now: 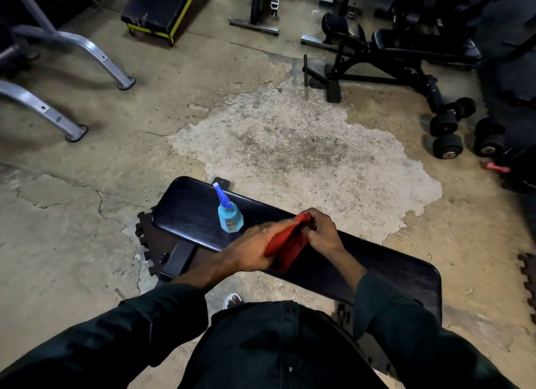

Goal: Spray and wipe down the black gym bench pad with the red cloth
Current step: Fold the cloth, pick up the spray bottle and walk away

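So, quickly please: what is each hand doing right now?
Left hand: holds the red cloth, fingers along it.
Right hand: fingers curled, gripping the cloth's far end.

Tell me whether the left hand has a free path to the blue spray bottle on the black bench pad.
Probably yes: blue spray bottle stands just beyond left hand, nothing between; it grips red cloth now.

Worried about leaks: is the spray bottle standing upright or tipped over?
Upright. The spray bottle stands on its base on the bench pad, nozzle on top, apart from both hands.
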